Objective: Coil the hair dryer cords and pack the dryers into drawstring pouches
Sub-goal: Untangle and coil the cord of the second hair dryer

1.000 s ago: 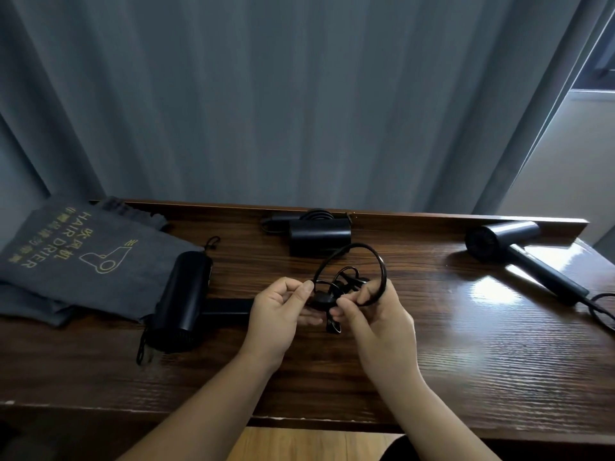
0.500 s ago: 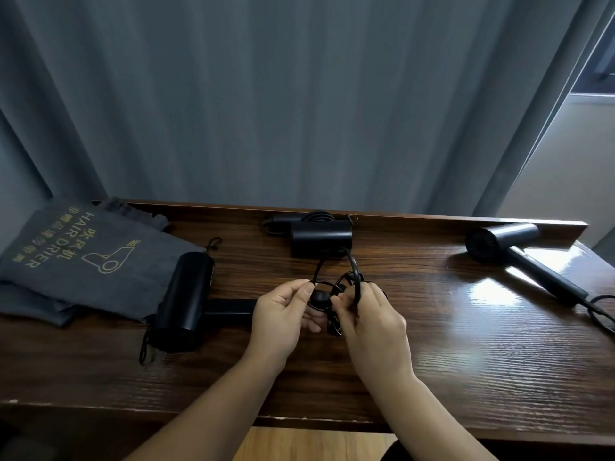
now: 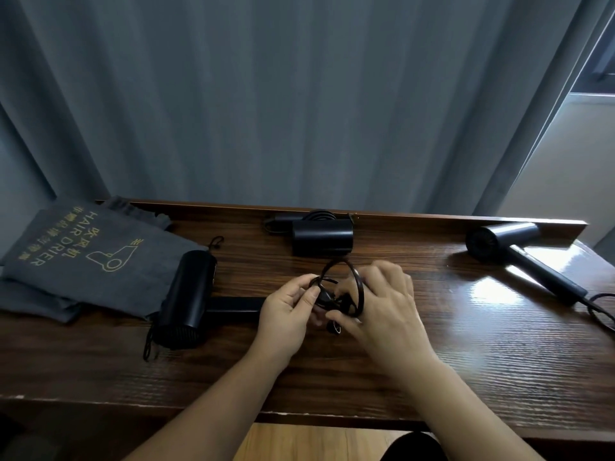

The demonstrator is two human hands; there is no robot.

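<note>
A black hair dryer lies on the dark wooden table, its handle pointing right toward my hands. Its black cord is bunched into small loops between both hands above the table's middle. My left hand pinches the coil from the left. My right hand holds a loop from the right, fingers curled over it. The plug hangs just below the coil. Grey drawstring pouches printed "HAIR DRIER" lie at the left.
A second black dryer with a coiled cord sits at the table's back rim. A third dryer lies at the right, its cord trailing off the edge. A grey curtain hangs behind.
My right hand has swung over the coil, carrying a loop of cord around the bundle. The left hand keeps its pinch in the same place. The dryers have not moved.
</note>
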